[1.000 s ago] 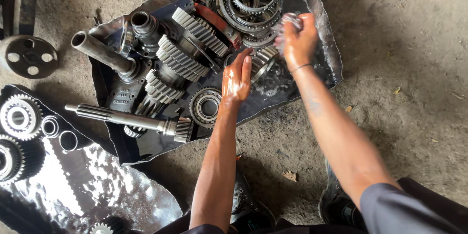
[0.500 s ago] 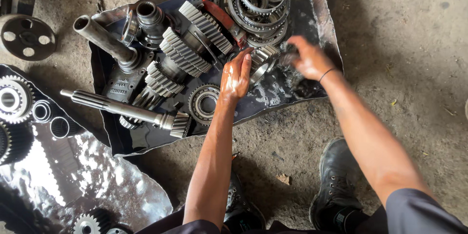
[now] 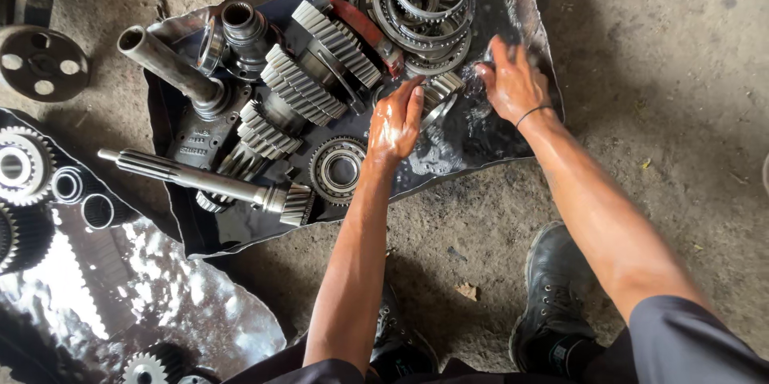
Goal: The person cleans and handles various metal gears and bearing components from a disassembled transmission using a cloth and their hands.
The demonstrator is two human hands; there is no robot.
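both wet hands meet over a small toothed gear (image 3: 439,94) lying in the oily metal tray (image 3: 240,228) on the floor; left hand (image 3: 395,121) fingers extended, touching it; right hand (image 3: 513,80) spread open just beside it, below stacked ring gears (image 3: 424,0).

No packages, labels, signs or screens show anywhere in the head view.
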